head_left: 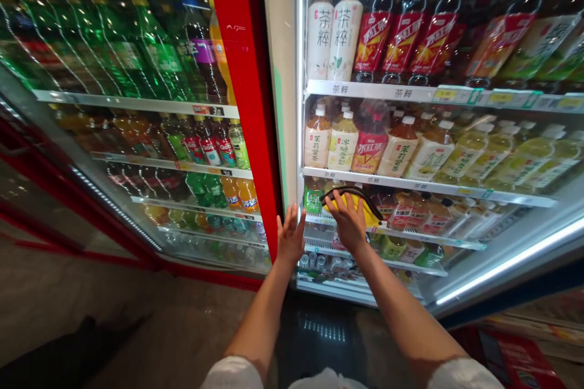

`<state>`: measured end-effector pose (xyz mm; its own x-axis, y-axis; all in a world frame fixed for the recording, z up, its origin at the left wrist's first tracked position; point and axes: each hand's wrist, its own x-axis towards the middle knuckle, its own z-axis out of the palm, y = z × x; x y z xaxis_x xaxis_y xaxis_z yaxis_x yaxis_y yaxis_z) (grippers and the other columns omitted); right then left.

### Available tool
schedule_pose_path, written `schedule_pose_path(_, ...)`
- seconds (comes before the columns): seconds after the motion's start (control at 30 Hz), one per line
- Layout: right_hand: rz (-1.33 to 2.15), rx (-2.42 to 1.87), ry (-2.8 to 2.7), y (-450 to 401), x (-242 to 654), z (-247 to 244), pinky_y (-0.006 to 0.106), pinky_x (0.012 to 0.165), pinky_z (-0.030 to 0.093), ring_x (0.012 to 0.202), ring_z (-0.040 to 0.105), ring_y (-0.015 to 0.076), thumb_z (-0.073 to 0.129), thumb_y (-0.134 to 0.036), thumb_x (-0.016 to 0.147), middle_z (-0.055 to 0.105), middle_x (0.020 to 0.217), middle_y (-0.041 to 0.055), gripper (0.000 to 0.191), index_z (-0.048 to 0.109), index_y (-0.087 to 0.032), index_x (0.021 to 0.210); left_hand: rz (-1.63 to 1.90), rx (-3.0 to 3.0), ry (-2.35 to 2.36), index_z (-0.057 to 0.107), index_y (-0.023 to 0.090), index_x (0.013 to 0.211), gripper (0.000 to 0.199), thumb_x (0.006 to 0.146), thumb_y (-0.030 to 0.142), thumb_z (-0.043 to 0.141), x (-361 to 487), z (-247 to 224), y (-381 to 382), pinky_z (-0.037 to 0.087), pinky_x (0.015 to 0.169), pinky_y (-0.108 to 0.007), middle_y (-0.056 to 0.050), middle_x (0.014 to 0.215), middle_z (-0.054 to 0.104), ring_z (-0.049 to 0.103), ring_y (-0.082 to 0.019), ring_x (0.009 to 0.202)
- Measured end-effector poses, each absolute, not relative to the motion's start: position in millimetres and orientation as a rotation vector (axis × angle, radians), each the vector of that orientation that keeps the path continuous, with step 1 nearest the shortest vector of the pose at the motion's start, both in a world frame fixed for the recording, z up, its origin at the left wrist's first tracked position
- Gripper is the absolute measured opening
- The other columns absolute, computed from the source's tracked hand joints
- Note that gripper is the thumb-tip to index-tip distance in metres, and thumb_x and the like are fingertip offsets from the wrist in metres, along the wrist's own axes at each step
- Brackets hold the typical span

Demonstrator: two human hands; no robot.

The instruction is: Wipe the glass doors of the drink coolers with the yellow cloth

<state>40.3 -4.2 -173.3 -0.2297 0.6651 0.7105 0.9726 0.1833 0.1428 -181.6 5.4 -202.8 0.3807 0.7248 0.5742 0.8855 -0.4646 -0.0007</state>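
Note:
My right hand (350, 222) is pressed over a yellow cloth-like piece with a dark edge (371, 211), held in front of the lower shelves of the right drinks cooler. Its fingers lie across the yellow piece, and the palm side is hidden. My left hand (291, 237) is raised at the upright frame (279, 103) between the two coolers. Its fingers point up, slightly apart, with nothing in them; whether it touches the frame I cannot tell. Just left of the yellow piece stands a green-labelled bottle (312, 199) on a shelf.
The right cooler's shelves carry rows of tea bottles (398, 147), with red-labelled bottles (374, 36) above. On the left, a red-framed cooler (241, 73) holds green soda bottles (152, 36) and several other drinks. A lit strip (502, 264) edges the right cooler. Dark flooring (182, 328) lies below.

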Motion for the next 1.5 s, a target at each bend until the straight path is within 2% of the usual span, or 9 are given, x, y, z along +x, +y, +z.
schedule_pose_path(0.1, -0.804, -1.514, -1.962, 2, 14, -173, 0.068, 0.119, 0.028, 0.153, 0.027, 0.0313, 0.045, -0.009, 0.096, 0.029, 0.168, 0.0057, 0.068, 0.035, -0.034, 0.158, -0.691, -2.322, -1.432, 0.014, 0.022, 0.163, 0.093, 0.081, 0.003, 0.052, -185, -208, 4, 0.021, 0.123, -0.065, -0.014, 0.171, 0.015, 0.01, -0.031, 0.159)
schedule_pose_path(0.3, -0.821, -1.296, -2.237, -8, 39, -193, 0.054, 0.124, 0.029, 0.146, 0.04, 0.0211, 0.044, 0.0, 0.091, 0.047, 0.159, -0.0033, 0.073, 0.042, -0.036, 0.154, -0.625, -2.321, -1.46, 0.018, 0.021, 0.163, 0.088, 0.082, 0.005, 0.051, -190, -206, -3, 0.02, 0.124, -0.064, -0.013, 0.171, 0.017, 0.012, -0.031, 0.159)
schedule_pose_path(0.47, -0.722, -1.43, -2.047, 8, 11, -149, 0.071, 0.12, 0.022, 0.15, 0.035, 0.0326, 0.045, -0.01, 0.098, 0.037, 0.164, 0.0068, 0.064, 0.037, -0.032, 0.158, -0.663, -2.317, -1.502, 0.02, 0.021, 0.162, 0.087, 0.082, 0.005, 0.05, -193, -200, -10, 0.02, 0.125, -0.062, -0.012, 0.17, 0.022, 0.014, -0.03, 0.158)
schedule_pose_path(0.53, -0.67, -1.43, -2.036, 12, -5, -142, 0.071, 0.119, 0.024, 0.149, 0.037, 0.0344, 0.045, -0.014, 0.099, 0.038, 0.163, 0.008, 0.062, 0.038, -0.031, 0.158, -0.69, -2.307, -1.516, 0.022, 0.021, 0.162, 0.085, 0.082, 0.004, 0.049, -194, -198, -12, 0.021, 0.125, -0.061, -0.013, 0.17, 0.023, 0.015, -0.03, 0.158)
schedule_pose_path(0.73, -0.674, -1.213, -2.354, 0, 6, -170, 0.051, 0.122, 0.034, 0.145, 0.044, 0.0216, 0.044, -0.007, 0.098, 0.045, 0.16, -0.0016, 0.062, 0.042, -0.035, 0.153, -0.715, -2.264, -1.529, 0.025, 0.019, 0.161, 0.086, 0.08, 0.003, 0.051, -201, -199, -19, 0.022, 0.125, -0.06, -0.015, 0.17, 0.021, 0.013, -0.032, 0.158)
schedule_pose_path(0.97, -0.667, -1.231, -2.227, 18, -25, -149, 0.061, 0.121, 0.029, 0.147, 0.042, 0.0282, 0.042, -0.011, 0.1, 0.043, 0.161, 0.0045, 0.058, 0.042, -0.028, 0.155, -0.791, -2.194, -1.56, 0.009, 0.021, 0.164, 0.086, 0.088, 0.003, 0.045, -212, -208, -30, 0.023, 0.124, -0.061, -0.015, 0.17, 0.021, 0.016, -0.031, 0.158)
schedule_pose_path(1.17, -0.605, -0.997, -2.352, 11, -9, -176, 0.044, 0.121, 0.035, 0.137, 0.054, 0.0196, 0.037, -0.001, 0.092, 0.056, 0.151, -0.003, 0.072, 0.04, -0.036, 0.156, -0.742, -2.178, -1.651, -0.001, 0.021, 0.164, 0.095, 0.085, 0.007, 0.052, -212, -212, -49, 0.02, 0.126, -0.06, -0.015, 0.171, 0.014, 0.014, -0.031, 0.158)
schedule_pose_path(1.37, -0.618, -1.104, -2.236, 29, -30, -151, 0.059, 0.125, 0.022, 0.15, 0.037, 0.026, 0.038, -0.011, 0.101, 0.041, 0.162, 0.0045, 0.059, 0.037, -0.027, 0.157, -0.735, -2.137, -1.779, -0.001, 0.023, 0.164, 0.102, 0.08, 0.0, 0.052, -203, -212, -71, 0.027, 0.123, -0.062, -0.015, 0.17, 0.016, 0.011, -0.033, 0.157)
schedule_pose_path(1.5, -0.649, -0.925, -2.333, 25, -34, -176, 0.046, 0.122, 0.034, 0.141, 0.05, 0.0196, 0.035, -0.004, 0.097, 0.052, 0.155, -0.0009, 0.061, 0.046, -0.028, 0.152, -0.759, -2.112, -1.769, -0.001, 0.023, 0.164, 0.103, 0.079, -0.002, 0.051, -200, -211, -87, 0.027, 0.123, -0.062, -0.016, 0.17, 0.014, 0.01, -0.032, 0.157)
